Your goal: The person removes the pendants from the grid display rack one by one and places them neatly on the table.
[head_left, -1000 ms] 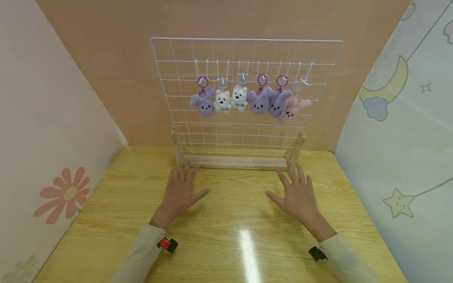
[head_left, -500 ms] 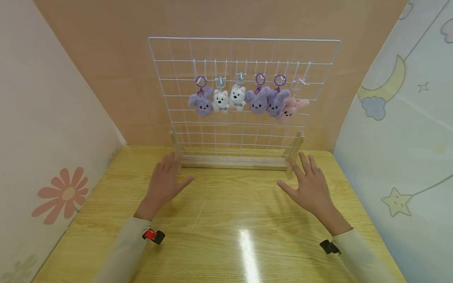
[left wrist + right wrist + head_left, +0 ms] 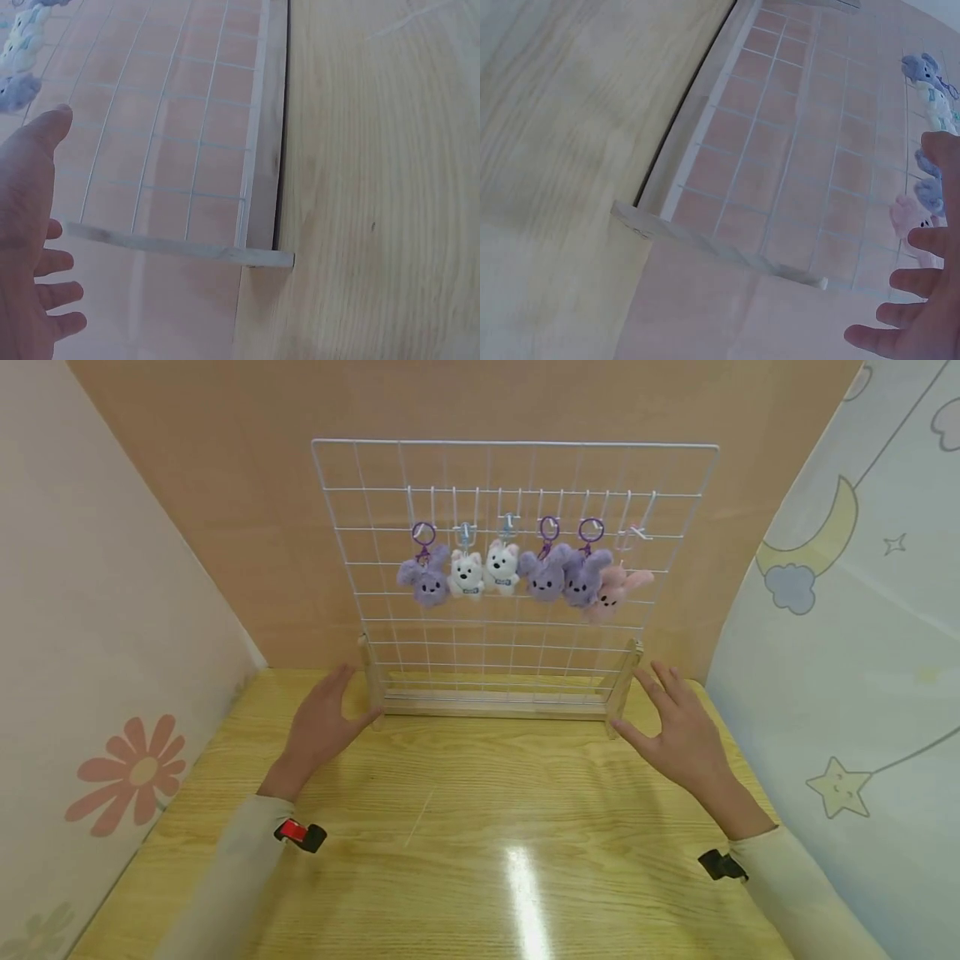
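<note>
Farther apart than a second ago, my left hand has slid toward ten o'clock and my right hand toward two, so they now flank the white wire rack instead of lying in front of it. Taken from the rack's middle, the left hand is at eight o'clock and the right at four. Each is spread, the thumb held well away from the fingers. My left thumb is just beside the left wooden post, my right thumb just beside the right wooden post; whether either touches the wood I cannot tell.

The rack stands upright at twelve o'clock on the wooden table, its wooden base bar joining the two posts. Six plush charms hang from its hooks in a row running from nine o'clock to three: purple, white, white, two more purple ones, and a pink charm, partly hidden by the purple one beside it. A red-and-black band sits at my left cuff, a black band at my right.
</note>
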A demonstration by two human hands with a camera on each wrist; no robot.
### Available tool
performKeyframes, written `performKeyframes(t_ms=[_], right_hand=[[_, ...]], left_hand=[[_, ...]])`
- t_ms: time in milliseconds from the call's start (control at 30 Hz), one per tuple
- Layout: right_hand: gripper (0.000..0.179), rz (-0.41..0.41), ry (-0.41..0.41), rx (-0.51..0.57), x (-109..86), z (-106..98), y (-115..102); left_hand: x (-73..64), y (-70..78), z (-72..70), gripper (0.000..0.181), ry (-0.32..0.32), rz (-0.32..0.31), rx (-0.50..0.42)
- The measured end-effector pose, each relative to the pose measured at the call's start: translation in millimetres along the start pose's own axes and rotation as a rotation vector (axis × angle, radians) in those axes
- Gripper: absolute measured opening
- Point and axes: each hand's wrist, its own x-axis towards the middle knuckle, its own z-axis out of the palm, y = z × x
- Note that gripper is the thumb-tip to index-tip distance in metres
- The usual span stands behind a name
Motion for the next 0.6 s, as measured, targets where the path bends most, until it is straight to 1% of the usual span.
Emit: performKeyframes(t_ms=[200,333,467,600], right_hand=[[0.079,-0.012,0.095,0.063,10.4,-12.4,4.0],[0.073,-0.028,0.149,0.077,18.1,-20.0,5.8],[0.067,-0.060,0.209,0.075,27.1,-29.7,7.3],[0.064,-0.071,0.243,0.084,36.1,-40.7,7.3]], left_hand=[[11.2,-9.0,-6.6,0.090,0.016,-0.054,-0.110],[19.4,-14.7,-8.4,0.087,0.025,-0.083,-0.198],[28.1,-18.9,-9.3,0.085,0.042,-0.075,-0.275],[37.9,-22.0,-9.4,0.084,0.055,-0.051,-0.339]])
